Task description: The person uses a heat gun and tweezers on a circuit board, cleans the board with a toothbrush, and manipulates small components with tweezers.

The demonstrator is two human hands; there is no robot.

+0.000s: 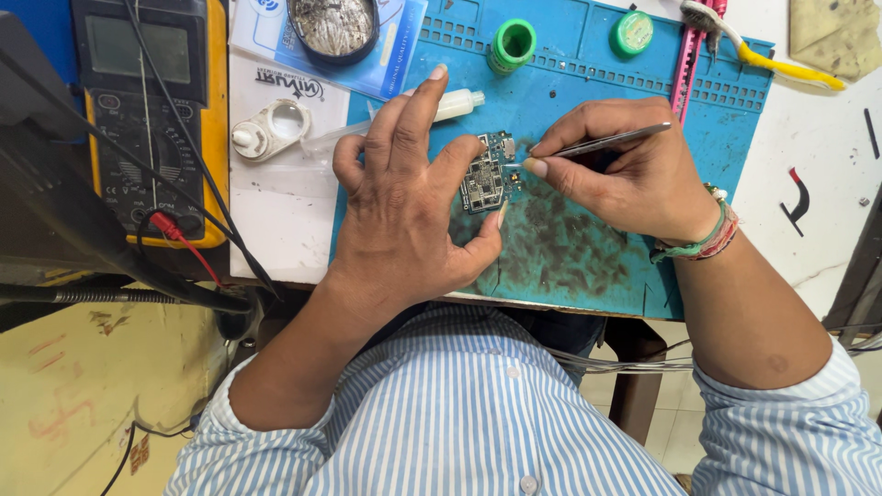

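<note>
My left hand (404, 207) lies on the blue mat (588, 248), fingers spread, thumb and forefinger pinning the small circuit board (485, 176) at its left edge and bottom. My right hand (625, 170) is closed around metal tweezers (602, 141), tips touching the board's right edge. Board sits mid-mat, flat. Small white bottle (457, 104) just behind my left fingers. Two green pots (511, 44) at the mat's far edge. Yellow multimeter (152, 110) well off left.
</note>
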